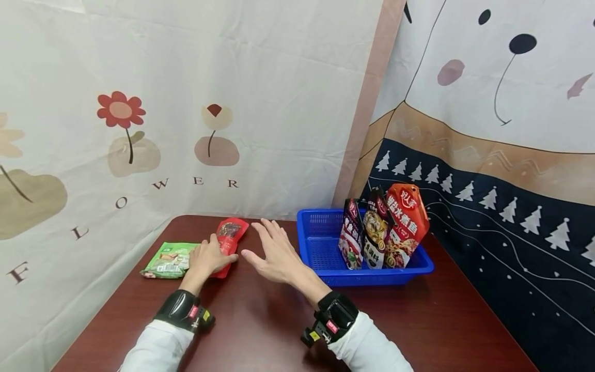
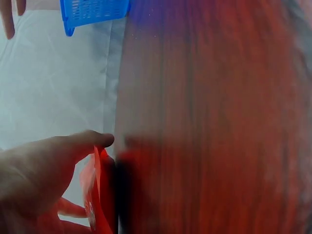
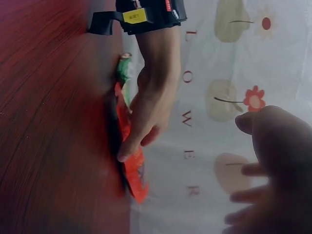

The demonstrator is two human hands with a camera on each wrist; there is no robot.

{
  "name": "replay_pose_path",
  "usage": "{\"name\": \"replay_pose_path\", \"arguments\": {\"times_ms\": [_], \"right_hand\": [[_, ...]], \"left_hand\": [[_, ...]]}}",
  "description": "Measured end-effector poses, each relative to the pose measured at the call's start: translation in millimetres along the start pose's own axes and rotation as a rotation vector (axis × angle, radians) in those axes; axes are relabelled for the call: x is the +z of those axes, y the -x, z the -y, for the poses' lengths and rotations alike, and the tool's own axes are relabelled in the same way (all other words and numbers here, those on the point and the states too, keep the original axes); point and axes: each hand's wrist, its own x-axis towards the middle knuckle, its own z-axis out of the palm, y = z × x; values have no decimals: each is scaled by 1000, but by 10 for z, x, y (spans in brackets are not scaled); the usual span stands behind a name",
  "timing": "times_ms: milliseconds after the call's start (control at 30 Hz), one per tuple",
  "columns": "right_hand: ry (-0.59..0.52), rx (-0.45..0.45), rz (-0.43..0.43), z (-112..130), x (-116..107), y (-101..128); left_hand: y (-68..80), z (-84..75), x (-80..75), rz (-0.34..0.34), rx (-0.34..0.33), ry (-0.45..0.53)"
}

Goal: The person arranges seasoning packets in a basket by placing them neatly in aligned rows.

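Observation:
A red food packet [image 1: 232, 230] lies on the table, left of the middle. Across its middle, my left hand [image 1: 207, 257] grips it, thumb at the right edge and fingers on the other side; the hand hides part of the packet. In the left wrist view the thumb reaches over the red packet's edge [image 2: 100, 195]. A green packet [image 1: 169, 260] lies just left of that hand. My right hand [image 1: 275, 253] hovers over the table between the red packet and a blue basket [image 1: 367, 279], its fingers spread and holding nothing.
Several seasoning pouches stand in the basket's right part, among them a large red one [image 1: 405, 222] leaning at the side. Bare blue mesh shows at the basket's left. A printed cloth [image 1: 279, 129] hangs behind the brown table [image 1: 260, 336].

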Motion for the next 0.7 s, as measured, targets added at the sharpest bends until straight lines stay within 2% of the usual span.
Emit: {"name": "replay_pose_path", "arguments": {"times_ms": [100, 433, 700], "right_hand": [[-24, 21, 32, 1, 63, -60], [-70, 69, 97, -56, 260, -189], [-96, 80, 103, -91, 297, -179]], "left_hand": [[-5, 14, 15, 4, -8, 11], [44, 111, 13, -10, 50, 71], [90, 128, -126, -125, 127, 120]]}}
